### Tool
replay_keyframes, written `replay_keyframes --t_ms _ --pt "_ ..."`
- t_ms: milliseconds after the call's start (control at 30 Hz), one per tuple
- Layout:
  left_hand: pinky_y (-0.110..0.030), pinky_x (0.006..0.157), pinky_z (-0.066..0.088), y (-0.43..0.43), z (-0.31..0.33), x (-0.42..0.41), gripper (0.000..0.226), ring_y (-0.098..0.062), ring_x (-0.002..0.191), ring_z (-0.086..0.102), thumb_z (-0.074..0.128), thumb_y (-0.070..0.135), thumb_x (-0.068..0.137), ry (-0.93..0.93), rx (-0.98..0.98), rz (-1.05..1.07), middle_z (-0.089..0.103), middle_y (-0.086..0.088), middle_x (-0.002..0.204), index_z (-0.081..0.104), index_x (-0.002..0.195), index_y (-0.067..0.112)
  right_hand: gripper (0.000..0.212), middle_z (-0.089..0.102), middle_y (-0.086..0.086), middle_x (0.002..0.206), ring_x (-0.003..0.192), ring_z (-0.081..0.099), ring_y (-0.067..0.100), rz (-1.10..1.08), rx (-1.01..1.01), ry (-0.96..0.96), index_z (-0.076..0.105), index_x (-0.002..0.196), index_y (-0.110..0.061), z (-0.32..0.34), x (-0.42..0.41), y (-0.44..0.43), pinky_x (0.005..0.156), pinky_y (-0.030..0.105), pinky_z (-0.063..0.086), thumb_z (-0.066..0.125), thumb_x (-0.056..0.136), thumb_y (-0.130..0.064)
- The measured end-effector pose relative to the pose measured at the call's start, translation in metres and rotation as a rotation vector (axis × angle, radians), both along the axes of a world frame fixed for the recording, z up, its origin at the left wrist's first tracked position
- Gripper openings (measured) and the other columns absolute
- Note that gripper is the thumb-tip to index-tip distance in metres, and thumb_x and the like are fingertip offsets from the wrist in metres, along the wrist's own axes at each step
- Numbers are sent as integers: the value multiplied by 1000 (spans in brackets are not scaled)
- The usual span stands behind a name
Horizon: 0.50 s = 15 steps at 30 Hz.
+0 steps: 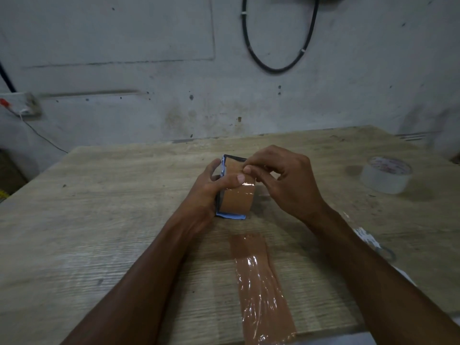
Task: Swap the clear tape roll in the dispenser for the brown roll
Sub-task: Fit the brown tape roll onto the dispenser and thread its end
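Observation:
The brown tape roll [240, 199] sits in the dispenser [230, 216], whose blue base and dark frame show around it, at the middle of the wooden table [99, 220]. My left hand [211, 192] grips the dispenser from the left, thumb pressed across the top of the brown roll. My right hand [281, 180] comes in from the right and pinches the brown tape near the roll's top with fingertips. The clear tape roll [385, 174] lies flat on the table at the far right, apart from both hands.
A long strip of brown tape [258, 285] is stuck to the table between my forearms, running to the near edge. Scraps of clear tape [368, 239] lie beside my right forearm. A black cable [278, 68] loops on the wall behind.

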State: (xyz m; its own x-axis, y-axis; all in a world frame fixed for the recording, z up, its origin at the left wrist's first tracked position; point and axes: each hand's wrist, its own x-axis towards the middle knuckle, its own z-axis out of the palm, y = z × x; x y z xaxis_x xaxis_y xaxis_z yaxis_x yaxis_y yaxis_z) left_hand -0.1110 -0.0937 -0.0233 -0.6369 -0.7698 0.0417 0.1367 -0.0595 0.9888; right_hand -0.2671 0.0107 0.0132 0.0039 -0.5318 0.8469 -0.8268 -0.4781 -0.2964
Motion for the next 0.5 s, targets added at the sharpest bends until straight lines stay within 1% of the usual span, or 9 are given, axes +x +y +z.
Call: replay_keyframes --t_ms 67,167,233,367,500 --pt "-34 69 57 1 1 0 114 -26 99 71 88 37 50 -6 7 -6 59 -23 135 38 151 19 8 74 3 84 74 66 10 -11 -13 13 78 90 -6 0 0 0 68 23 54 73 86 -11" --pt "-38 74 57 4 2 0 118 -30 106 69 87 39 48 -27 8 -9 57 -20 137 34 153 25 7 73 2 84 72 63 7 -39 -18 63 76 89 -7 0 -1 1 67 22 53 72 88 -12" --pt "-36 73 57 4 2 0 118 -29 105 70 87 39 48 -27 7 -1 59 -19 136 35 153 25 6 71 1 83 71 60 6 -63 -8 94 74 89 -7 -2 0 0 66 22 52 71 89 -12" --pt "-33 68 58 7 4 0 117 -27 98 72 85 38 47 -34 5 1 62 -18 131 34 152 25 6 69 2 81 70 59 9 -95 21 83 71 88 -7 -3 1 0 66 20 49 69 90 -11" --pt "-34 68 58 6 4 0 121 -31 102 70 86 39 48 -48 12 9 59 -19 134 31 154 25 5 69 2 82 71 59 10 -107 33 73 70 89 -8 -3 1 -1 66 18 49 68 90 -12"
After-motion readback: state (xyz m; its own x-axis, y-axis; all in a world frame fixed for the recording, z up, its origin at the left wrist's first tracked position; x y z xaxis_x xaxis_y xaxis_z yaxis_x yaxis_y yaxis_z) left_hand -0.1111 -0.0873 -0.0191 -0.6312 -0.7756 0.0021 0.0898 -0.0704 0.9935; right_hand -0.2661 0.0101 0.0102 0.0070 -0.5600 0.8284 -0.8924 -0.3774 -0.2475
